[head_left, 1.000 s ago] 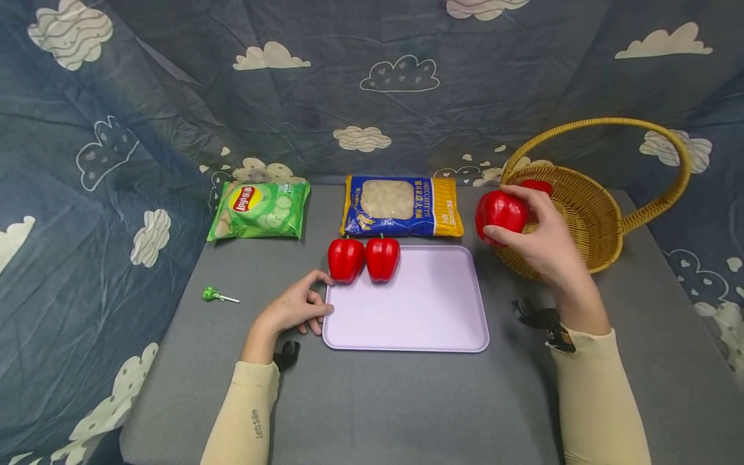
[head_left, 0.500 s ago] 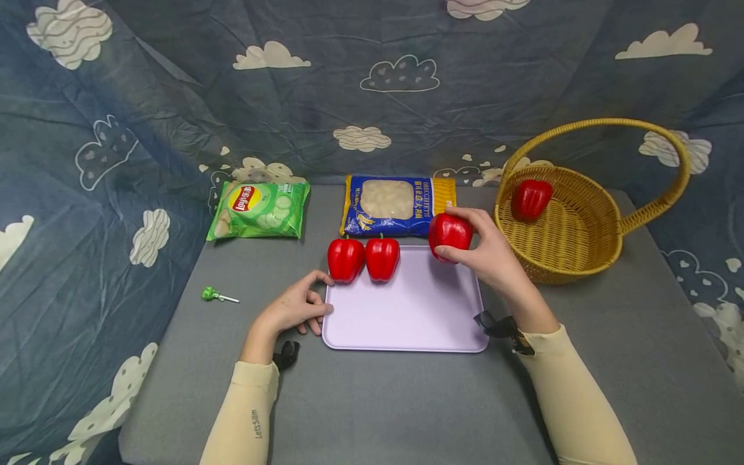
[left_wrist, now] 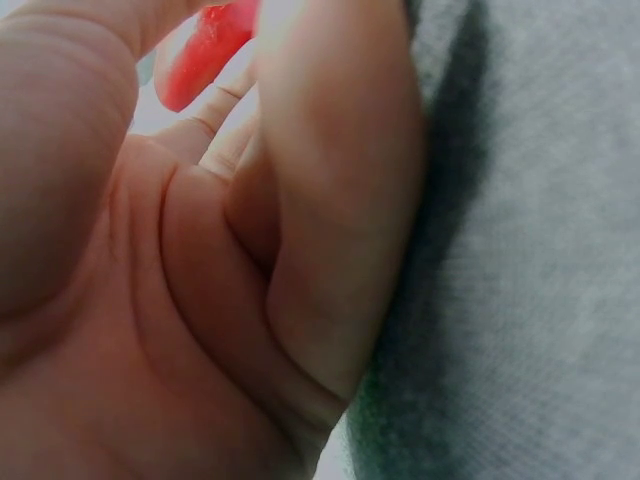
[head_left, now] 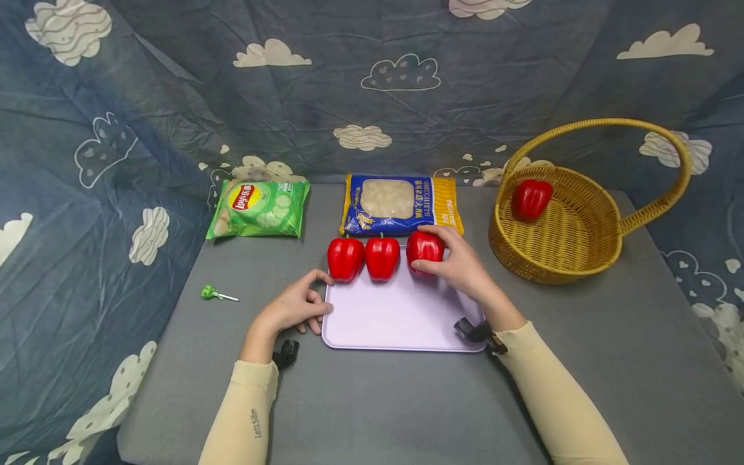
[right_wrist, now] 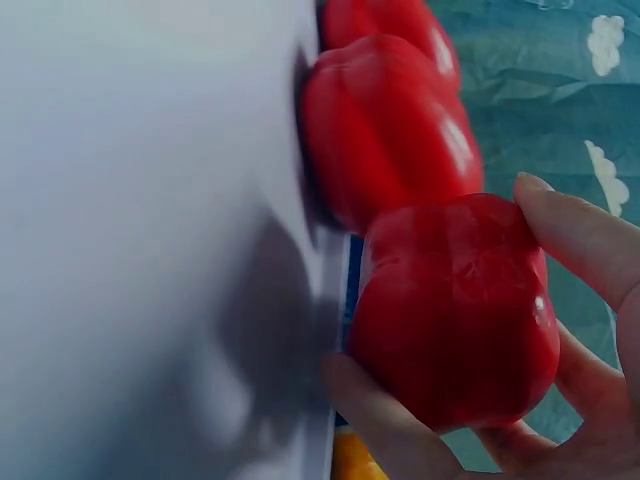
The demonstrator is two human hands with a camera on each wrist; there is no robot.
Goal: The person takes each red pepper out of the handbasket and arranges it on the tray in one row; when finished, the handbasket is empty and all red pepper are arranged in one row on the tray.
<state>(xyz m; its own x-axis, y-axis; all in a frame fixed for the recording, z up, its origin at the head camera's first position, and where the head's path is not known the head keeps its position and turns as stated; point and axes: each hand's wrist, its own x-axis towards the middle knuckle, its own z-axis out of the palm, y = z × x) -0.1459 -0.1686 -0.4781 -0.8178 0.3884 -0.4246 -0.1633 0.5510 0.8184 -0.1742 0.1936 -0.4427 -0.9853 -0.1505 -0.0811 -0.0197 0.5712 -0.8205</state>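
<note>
My right hand point(head_left: 459, 265) grips a red bell pepper point(head_left: 425, 252), fingers on its far side and thumb on its near side. That pepper is over the back of a lilac tray point(head_left: 401, 323), to the right of two more red bell peppers: a middle one point(head_left: 382, 258) and a left one point(head_left: 345, 259). In the right wrist view the held pepper point(right_wrist: 455, 310) appears close beside the middle pepper point(right_wrist: 390, 130); whether they touch is unclear. My left hand point(head_left: 293, 307) holds the tray's left edge with bent fingers; the left wrist view shows mostly the palm point(left_wrist: 150, 330).
A wicker basket point(head_left: 610, 242) with a tall handle stands at the right, holding another red bell pepper point(head_left: 531, 200). Behind the tray lies a blue and yellow pasta bag point(head_left: 427, 205). A green chip bag point(head_left: 261, 208) and a green lollipop point(head_left: 209, 292) lie at the left.
My right hand has carried the bell pepper leftward from beside the basket to the tray's back, next to the other two. My left hand has stayed at the tray's edge.
</note>
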